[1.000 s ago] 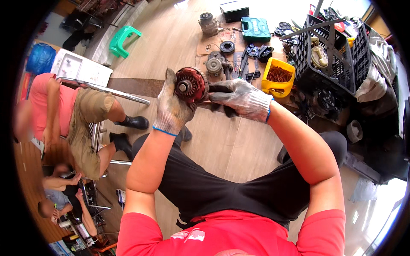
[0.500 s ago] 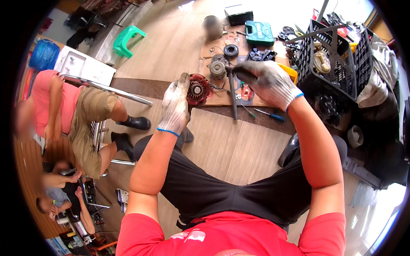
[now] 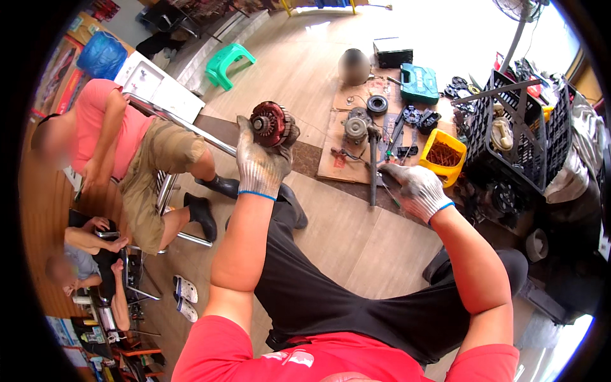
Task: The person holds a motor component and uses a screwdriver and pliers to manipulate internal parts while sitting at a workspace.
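In my gloved left hand (image 3: 262, 156) I grip a motor armature (image 3: 270, 124) with red windings, raised above the floor. Its round slotted end faces up. My gloved right hand (image 3: 417, 191) is low at the right, by the near edge of the cardboard. Its fingers are curved and apart, and nothing shows between them. A thin screwdriver (image 3: 394, 201) lies close to its fingertips, partly covered. To its left, a hammer (image 3: 373, 165) lies with its handle toward me. Beyond the hammer head sits a round grey metal motor housing (image 3: 356, 127).
A yellow bin (image 3: 443, 159) with rusty-looking contents stands beside the cardboard sheet (image 3: 328, 165). Farther off are a black ring (image 3: 377, 105) and a teal tool case (image 3: 419, 84). Black crates (image 3: 506, 149) rise at the right. A seated person (image 3: 108, 134) is at the left, near a green stool (image 3: 228, 63).
My right hand has moved from beside the hammer head down toward the screwdrivers at the cardboard's near edge. The armature has tilted in my left hand. The whole view has shifted.
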{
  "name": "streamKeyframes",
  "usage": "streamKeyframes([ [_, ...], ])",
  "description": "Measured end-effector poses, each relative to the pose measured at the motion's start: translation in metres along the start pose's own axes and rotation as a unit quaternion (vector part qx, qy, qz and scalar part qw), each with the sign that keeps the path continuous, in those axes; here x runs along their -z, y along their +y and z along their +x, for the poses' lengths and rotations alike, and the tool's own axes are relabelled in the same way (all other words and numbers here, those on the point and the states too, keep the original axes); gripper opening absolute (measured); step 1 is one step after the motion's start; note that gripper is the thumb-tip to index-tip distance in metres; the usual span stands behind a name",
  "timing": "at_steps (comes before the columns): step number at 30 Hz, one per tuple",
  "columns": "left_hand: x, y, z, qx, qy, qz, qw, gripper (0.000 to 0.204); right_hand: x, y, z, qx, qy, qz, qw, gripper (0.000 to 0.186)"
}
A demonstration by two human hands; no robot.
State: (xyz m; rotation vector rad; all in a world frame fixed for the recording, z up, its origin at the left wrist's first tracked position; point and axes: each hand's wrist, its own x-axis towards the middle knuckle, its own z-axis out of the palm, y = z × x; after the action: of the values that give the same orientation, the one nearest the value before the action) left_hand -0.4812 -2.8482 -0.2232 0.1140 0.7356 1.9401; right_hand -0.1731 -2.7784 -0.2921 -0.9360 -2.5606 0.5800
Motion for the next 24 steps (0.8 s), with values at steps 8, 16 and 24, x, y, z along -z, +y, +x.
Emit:
streamKeyframes([
  [8, 0.012, 0.026, 0.008, -0.012, -0.049, -0.031, 0.998, 0.067, -0.029, 0.076, -0.024, -0.123, -0.122, 0.012, 0.985, 0.034],
  [16, 0.003, 0.007, -0.011, 0.035, -0.025, 0.084, 0.995, 0.067, 0.035, 0.037, 0.006, -0.108, -0.230, 0.173, 0.951, 0.073],
  [24, -0.013, -0.046, -0.026, 0.099, -0.056, 0.160, 0.980, 0.067, 0.029, -0.026, 0.026, -0.069, -0.059, 0.240, 0.966, 0.078],
])
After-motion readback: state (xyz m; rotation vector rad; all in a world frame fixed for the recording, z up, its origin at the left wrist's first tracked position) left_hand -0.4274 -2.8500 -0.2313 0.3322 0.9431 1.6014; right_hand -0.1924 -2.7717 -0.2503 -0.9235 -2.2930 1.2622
